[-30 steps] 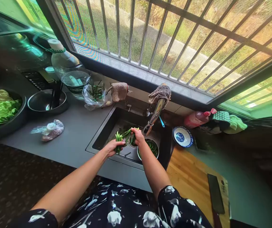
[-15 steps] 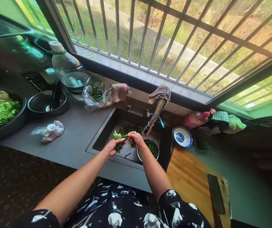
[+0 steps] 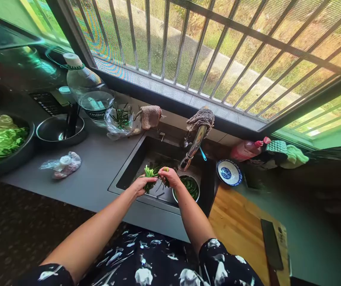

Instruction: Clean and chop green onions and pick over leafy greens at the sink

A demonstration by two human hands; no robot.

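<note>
Over the sink (image 3: 134,159) my left hand (image 3: 140,185) is closed around a bunch of green stems (image 3: 150,172), their pale cut ends pointing up and away. Close beside it, my right hand (image 3: 170,177) has its fingers pinched on some thin green stems at the bunch's right side. Dark strands hang below the right fingers. Partly behind my right wrist, a round metal bowl (image 3: 199,193) stands in the sink with dark green leaves (image 3: 190,186) in it. A few dark scraps lie on the sink bottom.
The faucet (image 3: 191,153) with a cloth over it rises behind the hands. To the right are a blue-white bowl (image 3: 229,172), a cutting board (image 3: 233,226) and a cleaver (image 3: 271,242). Leftward are a tied plastic bag (image 3: 66,165), a pan (image 3: 41,133) and a lettuce basin (image 3: 29,147).
My right hand has shifted slightly toward the left one, and its fingers now pinch closer to the bunch. The left hand keeps its hold, with the bunch turned a little more upright.
</note>
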